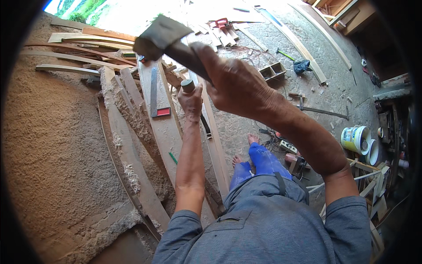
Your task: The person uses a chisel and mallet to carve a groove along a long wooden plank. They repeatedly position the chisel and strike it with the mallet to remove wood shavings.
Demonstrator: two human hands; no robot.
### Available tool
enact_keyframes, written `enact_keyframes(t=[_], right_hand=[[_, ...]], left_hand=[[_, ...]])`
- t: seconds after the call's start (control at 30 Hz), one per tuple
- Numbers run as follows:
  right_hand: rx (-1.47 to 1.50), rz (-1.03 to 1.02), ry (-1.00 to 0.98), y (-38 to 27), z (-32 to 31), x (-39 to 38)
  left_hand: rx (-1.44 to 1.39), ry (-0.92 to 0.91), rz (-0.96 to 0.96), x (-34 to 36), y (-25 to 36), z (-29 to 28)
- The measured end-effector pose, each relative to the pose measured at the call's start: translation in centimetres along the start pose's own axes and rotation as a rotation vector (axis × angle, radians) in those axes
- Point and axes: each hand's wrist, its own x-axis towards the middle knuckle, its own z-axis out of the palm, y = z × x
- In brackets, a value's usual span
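Concrete floor [235, 127], right of try square [154, 90]. Hatchet [162, 37] beyond try square, clasped in right grip [237, 81]: probably head-heavy, rigid; best held by handle [189, 58]. Round-topped tool [188, 85] right of try square, clasped in left grip [192, 102]: likely stiff.

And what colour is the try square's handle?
The handle is red, dark-edged, clearest in the head view.

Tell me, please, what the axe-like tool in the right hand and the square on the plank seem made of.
Axe-like tool: head probably steel, dull grey-brown, flat-faced; dark handle maybe wood, though blur leaves this open.
Square: blade likely metal, matte grey, thin and straight-edged; its red-faced stock could be plastic or painted metal.
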Motion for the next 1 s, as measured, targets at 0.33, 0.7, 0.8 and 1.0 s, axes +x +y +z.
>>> enact_keyframes(t=[0.33, 0.7, 0.8, 1.0], right_hand=[[0.180, 0.572, -0.229, 12.1, 9.7, -14.5], [0.157, 1.201, -0.311, 20.6, 12.8, -33.3], [0.243, 1.346, -0.314, 21.3, 14.2, -40.0], [0.757, 1.721, -0.054, 24.1, 14.2, -45.0]], left_hand=[[0.394, 0.106, -0.103, 0.8, -0.6, 0.2], [0.150, 0.039, 0.262, -12.2, 4.8, -2.4], [0.355, 0.034, -0.213, 1.3, 1.7, 0.6], [0.297, -0.006, -0.441, 5.5, -1.7, 1.8]])
